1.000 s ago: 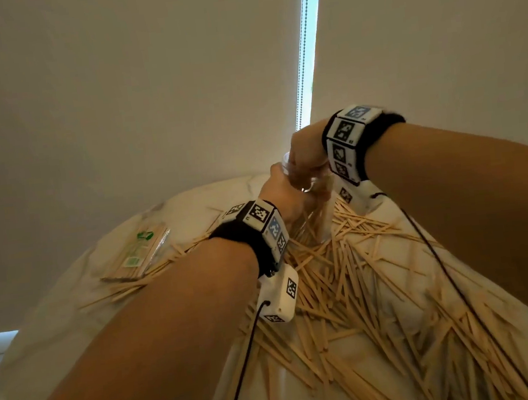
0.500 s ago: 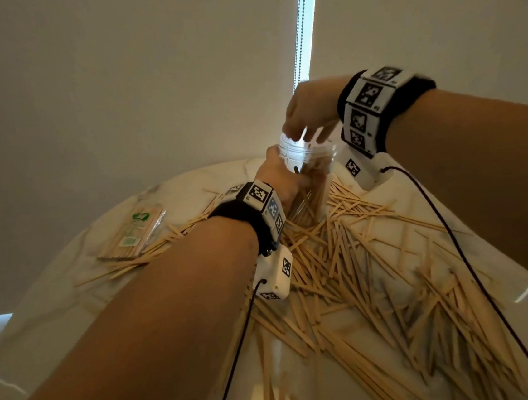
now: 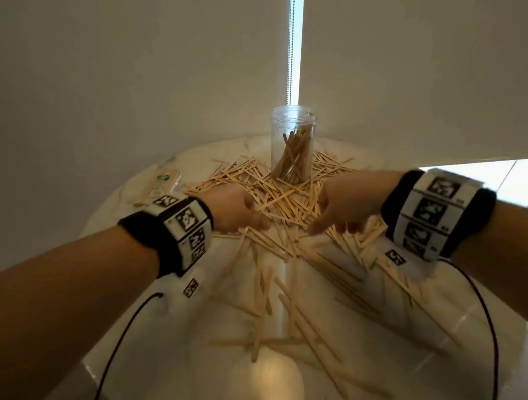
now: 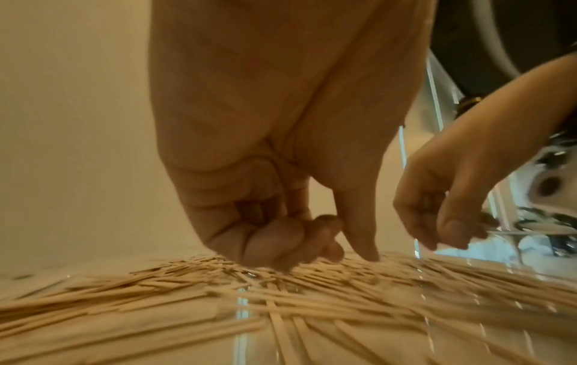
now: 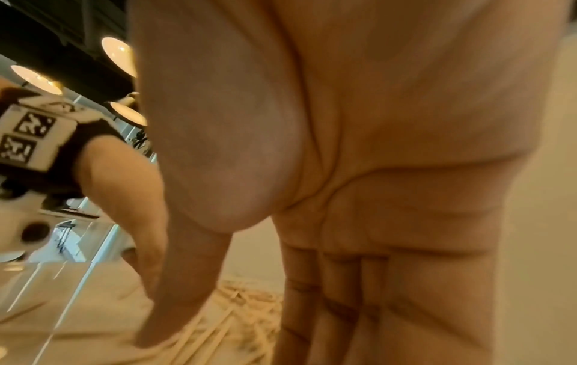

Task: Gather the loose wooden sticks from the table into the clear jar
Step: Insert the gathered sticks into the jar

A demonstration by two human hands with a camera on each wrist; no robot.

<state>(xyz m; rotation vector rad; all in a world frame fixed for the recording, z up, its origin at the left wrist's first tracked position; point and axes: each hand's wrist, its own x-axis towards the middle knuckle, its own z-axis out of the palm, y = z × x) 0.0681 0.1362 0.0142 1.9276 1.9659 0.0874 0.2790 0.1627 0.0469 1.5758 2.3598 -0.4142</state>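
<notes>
Head view: clear jar [image 3: 293, 144] stands upright at the far edge of the round pale worktop [image 3: 158, 325], upper centre of frame, lid off, a loose bunch of wooden sticks leaning inside it. Neither hand touches the jar.

Loose sticks [image 3: 283, 197] lie scattered across the worktop from the jar's base down toward the bottom of the frame, thickest in the middle between the two hands, thinner and longer-looking near the bottom centre.

Left hand [image 3: 234, 207] sits at centre left, down on the stick pile. Left wrist view: fingers [image 4: 281, 237] curled under toward the palm, knuckles and thumb tip against the sticks [image 4: 281, 296]; can't tell whether any stick is caught in the grip.

Right hand [image 3: 344, 206] at centre right, facing the left hand across the pile, fingertips pointing down at the sticks. Right wrist view: fingers [image 5: 343, 308] straight and side by side, thumb spread away, tip near the sticks [image 5: 237, 316]; grip apart, holding nothing visible. Same hand shows at the right of the left wrist view [image 4: 449, 197], fingers loosely bent just above the pile.

Both wrists wear black bands with square marker tags, black cables trailing down. A flat packet [image 3: 165, 184] with a green mark lies at the left edge of the worktop, apart from the jar.
</notes>
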